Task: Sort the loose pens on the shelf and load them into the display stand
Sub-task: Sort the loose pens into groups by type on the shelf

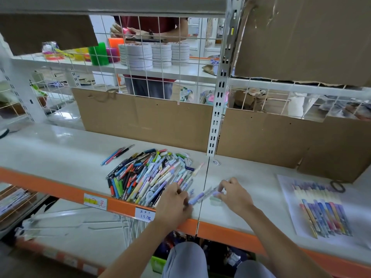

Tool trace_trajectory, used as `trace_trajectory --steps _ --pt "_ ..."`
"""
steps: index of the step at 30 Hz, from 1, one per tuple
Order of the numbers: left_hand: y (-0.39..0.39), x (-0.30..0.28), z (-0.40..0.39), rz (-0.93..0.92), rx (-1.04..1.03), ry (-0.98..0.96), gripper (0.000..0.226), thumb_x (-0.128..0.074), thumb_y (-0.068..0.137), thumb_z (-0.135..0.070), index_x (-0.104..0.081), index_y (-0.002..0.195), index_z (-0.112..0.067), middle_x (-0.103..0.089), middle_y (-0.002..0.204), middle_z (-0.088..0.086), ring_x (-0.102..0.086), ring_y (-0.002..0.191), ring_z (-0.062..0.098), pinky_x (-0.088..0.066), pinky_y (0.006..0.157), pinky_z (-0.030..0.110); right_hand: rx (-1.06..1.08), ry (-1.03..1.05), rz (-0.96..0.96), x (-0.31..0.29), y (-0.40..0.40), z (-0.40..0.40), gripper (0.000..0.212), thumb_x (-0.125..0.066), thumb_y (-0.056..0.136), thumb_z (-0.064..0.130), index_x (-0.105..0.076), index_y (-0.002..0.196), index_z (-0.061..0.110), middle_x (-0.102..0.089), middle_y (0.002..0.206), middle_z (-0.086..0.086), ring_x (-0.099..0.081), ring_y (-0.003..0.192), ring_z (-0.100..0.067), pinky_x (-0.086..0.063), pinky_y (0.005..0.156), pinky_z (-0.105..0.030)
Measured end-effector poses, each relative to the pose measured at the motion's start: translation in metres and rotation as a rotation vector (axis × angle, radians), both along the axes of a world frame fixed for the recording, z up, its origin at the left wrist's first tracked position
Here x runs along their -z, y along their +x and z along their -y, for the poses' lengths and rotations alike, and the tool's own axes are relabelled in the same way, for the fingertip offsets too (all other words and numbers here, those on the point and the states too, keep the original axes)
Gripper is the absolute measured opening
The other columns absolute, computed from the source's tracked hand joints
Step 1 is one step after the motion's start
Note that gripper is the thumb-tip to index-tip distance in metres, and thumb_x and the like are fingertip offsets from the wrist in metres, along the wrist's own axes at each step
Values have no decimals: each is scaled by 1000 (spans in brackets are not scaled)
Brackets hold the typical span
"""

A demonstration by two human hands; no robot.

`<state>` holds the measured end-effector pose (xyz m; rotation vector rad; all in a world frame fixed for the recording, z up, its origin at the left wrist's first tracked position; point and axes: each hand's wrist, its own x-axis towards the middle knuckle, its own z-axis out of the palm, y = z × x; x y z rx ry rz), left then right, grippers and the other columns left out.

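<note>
- On the shelf (60, 149), a white surface with an orange front edge, lies a heap of pens (149, 175) in many colours, near the front edge and just left of the seam between two shelf boards.
- Behind and left of the heap, three thin pens (117, 154) lie apart from it, side by side and slanted.
- The left hand (174, 205) sits at the heap's front right corner, fingers curled around a lilac pen (197, 197) that points up and to the right across the seam.
- The right hand (233, 194) is just right of the seam, fingertips bent down and pinching the other end of that blurred pen or a piece beside it; which one cannot be told.
- Under the right fingertips a pale green piece (215, 199) rests on the shelf.
- A single pink-tipped pen (198, 169) lies at the heap's right edge, near the seam.
- A small white cap (216, 162) lies by the foot of the upright post (218, 101).
- Far right, a row of pens (326, 219) lies side by side on a printed sheet (289, 197); a dark ring (337, 186) sits at its upper corner.
- Cardboard (144, 119) lines the shelf's back.
- Beyond the wire grid (160, 63), another person's hands hold a pink item above stacked tape rolls (154, 55).
</note>
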<state>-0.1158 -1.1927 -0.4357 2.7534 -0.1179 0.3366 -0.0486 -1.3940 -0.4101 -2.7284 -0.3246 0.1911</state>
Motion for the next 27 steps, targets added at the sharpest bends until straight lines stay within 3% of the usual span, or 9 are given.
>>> trace_trajectory --steps 2,5,10,13,17,23,27 --pt "-4 4 -2 6 34 -26 20 -53 86 -33 -59 91 -14 -43 100 0 -47 89 14 -46 77 24 24 -54 9 -1 0 1 19 -50 94 40 -46 89 22 -43 113 1 -49 77 -18 -37 66 -27" --pt "-10 5 -8 53 55 -109 14 -56 87 -27 -55 91 -13 -46 96 -1 -47 84 15 -44 74 28 19 -49 61 -4 -2 -4 12 -48 95 31 -50 100 20 -44 114 0 -51 78 -19 -36 66 -26" --pt "-7 2 -24 150 -151 -146 10 -66 77 -8 -57 79 -12 -52 83 3 -48 73 19 -42 62 30 -182 73 107 -4 -12 -29 22 -45 97 20 -57 115 21 -47 113 1 -56 89 -17 -39 71 -25" --pt "-5 0 -33 126 -217 -79 9 -63 83 -17 -60 90 -12 -51 91 4 -52 84 22 -41 73 32 -310 88 81 2 -17 -42 28 -45 98 24 -56 123 27 -45 115 4 -50 79 -9 -43 72 -28" --pt "-3 0 -39 22 -221 -4 25 -50 93 -38 -56 107 -18 -46 106 1 -46 102 17 -37 90 27 -341 1 79 7 -19 -45 27 -41 99 31 -57 121 31 -44 115 8 -53 78 -8 -44 71 -29" --pt "0 -2 -38 -66 -239 44 35 -51 89 -52 -56 107 -22 -46 109 -3 -44 108 15 -35 95 27 -256 11 68 5 -14 -38 21 -42 99 22 -59 110 17 -43 108 3 -55 80 -18 -41 70 -26" --pt "4 -6 -37 -113 -262 -14 31 -57 87 -48 -56 99 -19 -47 104 -4 -44 107 14 -37 96 28 -168 88 59 5 -11 -31 26 -37 98 11 -60 110 14 -43 105 3 -56 91 -18 -44 81 -29"
